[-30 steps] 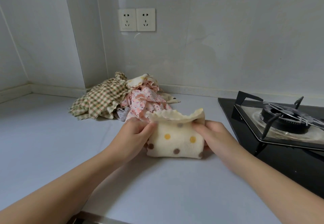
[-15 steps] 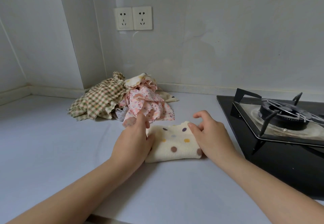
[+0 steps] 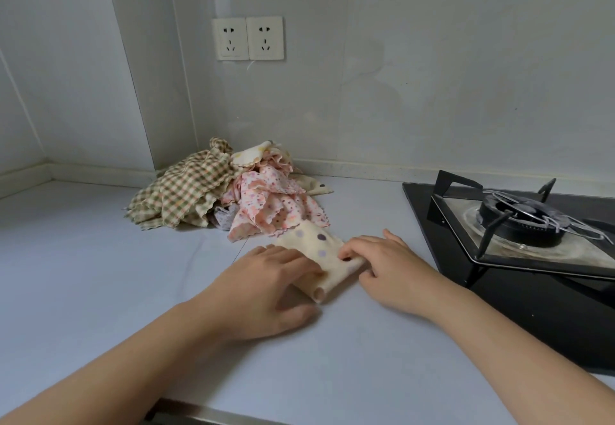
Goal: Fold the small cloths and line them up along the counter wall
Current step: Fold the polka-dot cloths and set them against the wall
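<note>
Pressing the folded polka-dot cloth (image 3: 320, 244) flat with the left grip (image 3: 266, 281), fingers straight. Pinching its right edge with the right grip (image 3: 382, 264), down on the counter (image 3: 100, 274).

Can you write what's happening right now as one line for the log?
step: folding dotted cloth | left hand: flat on its left edge | right hand: pinching its right edge | cloth pile: unfolded, behind it

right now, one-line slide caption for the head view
Left hand and right hand fold a polka-dot cloth on the counter before a pile of unfolded cloths, beside a gas stove
</note>
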Available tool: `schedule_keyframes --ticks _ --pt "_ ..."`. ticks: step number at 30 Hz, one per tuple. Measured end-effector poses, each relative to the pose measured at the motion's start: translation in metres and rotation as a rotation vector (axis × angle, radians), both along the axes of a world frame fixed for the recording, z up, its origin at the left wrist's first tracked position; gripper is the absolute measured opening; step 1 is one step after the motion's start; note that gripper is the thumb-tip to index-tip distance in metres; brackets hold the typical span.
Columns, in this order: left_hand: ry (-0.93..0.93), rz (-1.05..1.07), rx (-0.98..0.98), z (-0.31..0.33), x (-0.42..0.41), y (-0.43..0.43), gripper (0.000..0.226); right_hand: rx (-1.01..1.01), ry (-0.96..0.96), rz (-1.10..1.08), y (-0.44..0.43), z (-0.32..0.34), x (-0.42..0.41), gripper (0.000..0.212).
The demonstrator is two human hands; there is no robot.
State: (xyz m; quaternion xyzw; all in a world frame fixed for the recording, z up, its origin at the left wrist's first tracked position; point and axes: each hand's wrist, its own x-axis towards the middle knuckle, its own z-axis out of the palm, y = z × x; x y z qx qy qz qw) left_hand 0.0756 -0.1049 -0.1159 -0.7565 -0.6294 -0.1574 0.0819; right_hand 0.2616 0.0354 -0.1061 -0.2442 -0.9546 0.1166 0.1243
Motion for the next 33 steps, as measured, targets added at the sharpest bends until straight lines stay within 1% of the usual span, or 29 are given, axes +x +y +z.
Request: schedule_keyframes --ticks 2,3,5,7,8,9,12,14,15,16,17,18,20,21,24,25,26,27,28,30,33 --pt "-0.019 0.052 -0.021 -0.004 0.006 0.003 0.048 0.017 0.009 0.042 -0.001 -0.001 0.001 0.046" --pt "-0.06 0.082 -0.005 -0.005 0.006 0.006 0.046 0.03 0.025 0.064 -0.001 -0.001 0.002 0.048" --pt "-0.219 0.112 0.027 -0.004 0.004 0.006 0.035 0.034 0.062 0.101 -0.001 -0.001 0.003 0.051" --pt "-0.409 0.135 0.074 -0.002 0.001 0.003 0.016 0.027 0.087 0.132 -0.002 -0.002 0.003 0.052" --pt "-0.493 0.151 0.095 0.0 -0.001 0.002 0.014 0.02 0.102 0.147 -0.001 -0.003 0.002 0.05" --pt "-0.555 0.168 0.117 0.001 -0.001 0.002 0.015 0.009 0.13 0.164 -0.002 -0.004 0.001 0.045" --pt "-0.652 0.203 0.17 0.002 -0.002 0.003 0.02 -0.075 0.282 0.173 -0.006 -0.003 -0.001 0.017" --pt "-0.68 0.168 0.213 0.002 0.001 0.001 0.026 -0.175 0.383 0.154 -0.011 -0.001 -0.001 0.009" --pt "-0.657 0.124 0.241 0.004 0.002 -0.001 0.028 -0.214 0.429 0.152 -0.013 -0.001 -0.001 0.006" --pt "-0.588 0.064 0.285 0.007 0.004 -0.003 0.029 -0.245 0.471 0.154 -0.014 0.0 -0.001 0.003" --pt "-0.471 0.005 0.337 0.011 0.006 -0.006 0.029 -0.274 0.513 0.163 -0.015 0.001 -0.001 0.001" --pt "-0.331 -0.037 0.383 0.013 0.008 -0.007 0.026 -0.3 0.559 0.166 -0.015 0.001 -0.001 0.005" --pt "-0.101 -0.024 0.421 0.016 0.009 -0.006 0.023 -0.34 0.64 0.165 -0.014 0.002 -0.001 0.01" --pt "-0.048 0.016 0.417 0.017 0.009 -0.005 0.023 -0.352 0.671 0.168 -0.014 0.002 -0.002 0.011" --pt "-0.005 0.088 0.411 0.017 0.005 -0.003 0.02 -0.354 0.711 0.177 -0.014 0.001 -0.002 0.013" --pt "0.007 0.093 0.422 0.018 0.004 -0.003 0.018 -0.341 0.706 0.182 -0.015 0.003 -0.002 0.02" --pt "0.019 0.096 0.432 0.02 0.004 -0.003 0.019 -0.283 0.687 0.194 -0.016 0.004 0.0 0.032" --pt "0.028 0.097 0.44 0.022 0.004 -0.004 0.019 -0.176 0.655 0.226 -0.016 0.006 0.001 0.041" --pt "0.034 0.095 0.446 0.023 0.004 -0.004 0.019 -0.041 0.608 0.261 -0.015 0.008 0.002 0.045" --pt "0.049 0.087 0.454 0.024 0.004 -0.005 0.019 0.159 0.518 0.288 -0.013 0.01 0.003 0.038" --pt "0.096 0.064 0.47 0.025 0.005 -0.005 0.019 0.302 0.463 0.283 -0.011 0.011 0.003 0.027"
